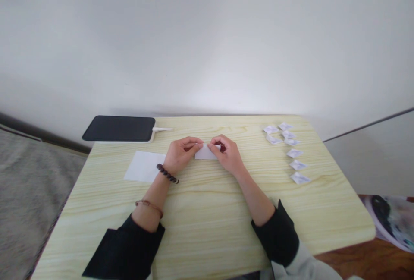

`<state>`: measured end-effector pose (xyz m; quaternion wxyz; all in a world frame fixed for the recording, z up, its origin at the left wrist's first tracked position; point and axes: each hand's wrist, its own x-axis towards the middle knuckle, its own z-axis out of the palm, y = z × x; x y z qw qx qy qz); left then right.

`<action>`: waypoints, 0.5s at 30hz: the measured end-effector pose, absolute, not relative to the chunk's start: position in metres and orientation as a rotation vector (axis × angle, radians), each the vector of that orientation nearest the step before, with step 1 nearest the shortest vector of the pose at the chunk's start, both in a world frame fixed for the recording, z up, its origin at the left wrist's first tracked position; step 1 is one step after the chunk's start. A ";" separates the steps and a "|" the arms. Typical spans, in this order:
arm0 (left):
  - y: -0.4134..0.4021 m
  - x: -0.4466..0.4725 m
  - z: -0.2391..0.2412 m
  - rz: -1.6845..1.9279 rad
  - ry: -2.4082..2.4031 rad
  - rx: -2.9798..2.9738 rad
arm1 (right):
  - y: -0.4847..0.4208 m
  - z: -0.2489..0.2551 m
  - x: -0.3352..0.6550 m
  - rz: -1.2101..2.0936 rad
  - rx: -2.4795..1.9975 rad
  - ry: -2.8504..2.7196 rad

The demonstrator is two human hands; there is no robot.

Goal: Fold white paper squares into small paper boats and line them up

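Observation:
A small white piece of paper [206,154], folded to a rectangle, is between my hands above the middle of the table. My left hand [183,154] pinches its upper left edge between thumb and fingers. At the upper right edge, my right hand [227,154] grips it the same way, thumb on the near face. Part of the paper's far edge is hidden behind my fingers. Beneath my left wrist lies a flat white sheet of paper [142,166], partly covered by the hand.
Several folded white paper boats [300,178] stand in rows on the right of the wood-grain table [210,228]. At the back left lies a black-screened tablet [119,128] with a white cable plug [161,129] in its side. A white wall [207,47] rises behind.

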<state>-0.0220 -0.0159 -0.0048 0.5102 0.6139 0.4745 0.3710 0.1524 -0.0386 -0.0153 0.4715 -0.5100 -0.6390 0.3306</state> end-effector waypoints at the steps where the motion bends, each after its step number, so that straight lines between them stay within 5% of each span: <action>1: -0.015 -0.023 -0.005 0.898 1.155 1.469 | -0.038 -0.016 0.154 0.844 -1.258 -1.548; 15: -0.011 -0.027 -0.004 0.993 1.235 1.322 | -0.033 -0.015 0.165 1.146 -1.173 -1.217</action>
